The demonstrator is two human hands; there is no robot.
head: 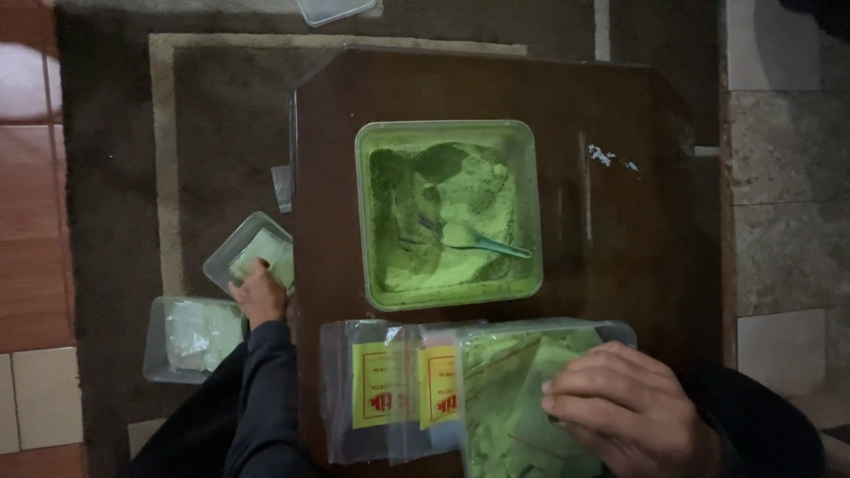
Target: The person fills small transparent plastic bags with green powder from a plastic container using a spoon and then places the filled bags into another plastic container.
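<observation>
— Dark wooden table (620, 265) over a brown rug (115, 177), tiled floor (27, 292) off the left edge. At the table's middle?

— Square green tub (447, 133) of green powder, with a pale spoon (478, 239) lying in it.

— Near edge?

— Clear bag (496, 363) filled with green powder, pressed flat under the right hand (629, 412); fingers spread and laid open over its right side. Just left of it, 2 more clear bags (372, 389) with yellow labels, partly overlapped.

— Left hand (258, 296)?

— Down on the rug past the table's left edge, fingers curled over the near rim of a clear box (243, 252) holding something pale. Grip or mere touch: cannot tell. Second clear box (190, 336) just beside the sleeve, nearer the body.
</observation>
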